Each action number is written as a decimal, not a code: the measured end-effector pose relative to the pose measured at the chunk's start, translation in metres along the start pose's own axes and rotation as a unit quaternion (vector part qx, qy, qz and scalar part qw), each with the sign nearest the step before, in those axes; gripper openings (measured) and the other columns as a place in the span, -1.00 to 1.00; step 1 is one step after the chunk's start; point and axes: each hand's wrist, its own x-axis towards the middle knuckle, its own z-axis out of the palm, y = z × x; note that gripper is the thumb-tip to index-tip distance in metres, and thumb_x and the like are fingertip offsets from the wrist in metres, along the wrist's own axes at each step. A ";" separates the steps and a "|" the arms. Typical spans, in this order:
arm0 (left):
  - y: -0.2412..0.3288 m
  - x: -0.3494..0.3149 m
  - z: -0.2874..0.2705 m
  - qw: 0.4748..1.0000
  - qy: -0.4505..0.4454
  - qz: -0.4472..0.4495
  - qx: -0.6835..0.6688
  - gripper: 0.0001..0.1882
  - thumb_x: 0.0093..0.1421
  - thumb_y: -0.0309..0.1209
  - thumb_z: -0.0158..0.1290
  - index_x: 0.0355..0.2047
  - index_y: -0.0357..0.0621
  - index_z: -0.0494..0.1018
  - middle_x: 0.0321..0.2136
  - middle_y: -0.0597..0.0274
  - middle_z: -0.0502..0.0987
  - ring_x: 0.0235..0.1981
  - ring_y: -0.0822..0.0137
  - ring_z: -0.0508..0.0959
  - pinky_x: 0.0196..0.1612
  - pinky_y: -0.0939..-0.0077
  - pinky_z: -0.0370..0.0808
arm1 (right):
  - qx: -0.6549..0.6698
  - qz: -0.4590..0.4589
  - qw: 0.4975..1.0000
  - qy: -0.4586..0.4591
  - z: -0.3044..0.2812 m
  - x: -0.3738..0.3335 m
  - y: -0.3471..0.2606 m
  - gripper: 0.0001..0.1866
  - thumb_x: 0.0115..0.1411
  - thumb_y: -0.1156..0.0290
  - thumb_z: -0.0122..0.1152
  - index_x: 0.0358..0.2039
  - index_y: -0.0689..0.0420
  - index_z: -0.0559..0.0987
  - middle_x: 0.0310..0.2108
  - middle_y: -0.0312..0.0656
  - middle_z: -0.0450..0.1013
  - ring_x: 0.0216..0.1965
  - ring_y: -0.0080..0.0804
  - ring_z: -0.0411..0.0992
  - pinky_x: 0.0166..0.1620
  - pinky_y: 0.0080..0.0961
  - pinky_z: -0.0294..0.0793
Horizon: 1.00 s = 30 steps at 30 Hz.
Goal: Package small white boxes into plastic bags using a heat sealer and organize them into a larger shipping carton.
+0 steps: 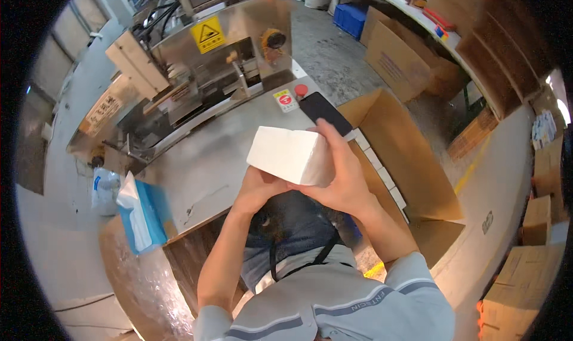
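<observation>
A white block of tissue paper [285, 153] with a soft, slightly uneven top edge is held between my two hands, above the near edge of the metal worktop. My left hand [258, 190] grips it from below at its near left side, its fingers partly hidden under the block. Around the right end wraps my right hand [345, 177], thumb along the near lower edge and fingers reaching up the far side. Just beyond the block, a black phone [326, 113] lies on the worktop [206, 186].
A metal machine [209, 96] with a slot stands behind the worktop, a red button [301, 90] at its right. An open carton [412, 156] holding a row of white blocks [382, 172] adjoins the right side. A blue tissue pack [143, 212] sits at the left corner.
</observation>
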 end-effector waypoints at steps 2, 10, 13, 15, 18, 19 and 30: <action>-0.011 0.007 0.001 0.998 0.010 0.035 0.059 -0.23 -0.05 -0.59 0.38 0.19 -0.27 0.31 0.07 0.15 0.50 0.09 0.27 0.52 0.16 0.31 0.46 | -0.038 -0.011 0.999 -0.014 -0.010 -0.002 0.003 0.00 -0.13 0.36 0.56 0.30 0.24 0.21 0.17 0.13 0.34 0.18 0.12 0.35 0.24 -0.15 0.33; -0.009 0.042 0.056 0.891 0.006 0.130 0.435 -0.23 0.09 -0.42 0.33 0.28 -0.26 0.25 0.06 -0.04 0.52 0.09 0.09 0.53 0.18 0.26 0.41 | -0.043 0.111 0.987 0.110 -0.084 -0.037 0.044 -0.06 -0.15 0.33 0.59 0.24 0.23 0.30 0.15 0.07 0.38 0.21 -0.02 0.36 0.22 -0.19 0.37; -0.026 0.046 0.027 0.860 0.045 0.120 0.494 -0.20 0.17 -0.32 0.26 0.33 -0.33 0.17 0.16 -0.23 0.41 0.18 -0.07 0.44 0.22 0.19 0.35 | -0.052 0.196 0.964 0.173 -0.151 -0.058 0.081 -0.05 -0.09 0.26 0.61 0.26 0.27 0.28 0.09 -0.02 0.44 0.07 -0.27 0.47 0.13 -0.34 0.48; -0.040 0.043 -0.002 0.838 0.076 0.053 0.537 -0.25 0.24 -0.28 0.19 0.32 -0.38 0.17 0.23 -0.30 0.32 0.25 -0.13 0.35 0.27 0.14 0.29 | -0.129 0.293 0.925 0.205 -0.193 -0.091 0.116 -0.05 -0.09 0.24 0.60 0.23 0.35 0.28 -0.04 0.03 0.51 -0.01 -0.30 0.51 0.05 -0.37 0.50; -0.077 0.042 -0.042 0.686 0.080 0.143 0.709 -0.34 0.32 -0.22 0.09 0.30 -0.36 0.20 0.29 -0.30 0.22 0.31 -0.19 0.23 0.33 0.05 0.19 | -0.251 0.436 0.848 0.167 -0.246 -0.164 0.187 -0.02 -0.12 0.03 0.57 0.15 0.41 0.32 -0.07 0.19 0.52 -0.03 0.00 0.53 0.06 -0.25 0.50; -0.083 0.042 -0.039 0.702 0.094 0.136 0.693 -0.39 0.34 -0.22 0.07 0.28 -0.32 0.25 0.30 -0.29 0.20 0.31 -0.24 0.20 0.34 0.01 0.16 | -0.281 0.493 0.811 0.141 -0.254 -0.185 0.209 -0.01 -0.14 -0.02 0.57 0.13 0.41 0.34 -0.06 0.21 0.51 -0.02 0.07 0.52 0.06 -0.21 0.49; -0.099 0.055 -0.032 0.657 0.080 0.148 0.734 -0.48 0.39 -0.24 -0.04 0.25 -0.29 0.30 0.31 -0.26 0.21 0.29 -0.23 0.25 0.31 0.00 0.19 | 0.122 0.837 0.533 -0.012 -0.233 -0.480 0.348 -0.28 -0.09 0.07 0.59 0.05 0.15 0.57 0.04 -0.13 0.52 0.00 -0.18 0.52 -0.16 -0.18 0.63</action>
